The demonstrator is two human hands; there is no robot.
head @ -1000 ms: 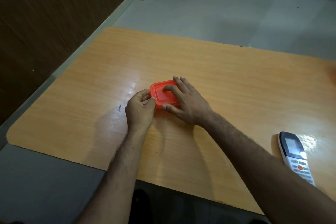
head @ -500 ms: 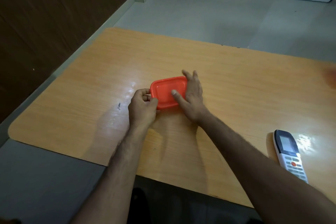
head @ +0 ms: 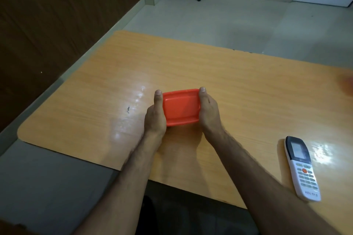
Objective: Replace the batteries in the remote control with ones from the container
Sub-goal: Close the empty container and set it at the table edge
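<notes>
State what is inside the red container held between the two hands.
Nothing inside shows. The red container has its red lid on, gripped by the left hand and right hand. Any batteries are covered.

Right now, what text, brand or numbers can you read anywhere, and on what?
"VOLTAS": brand mark, dim but legible, at the near end of the white remote control.
Remote control buttons and screen: too small and blurred to read.
Orange container, held at its sides by the left hand and right hand: no text visible.
</notes>
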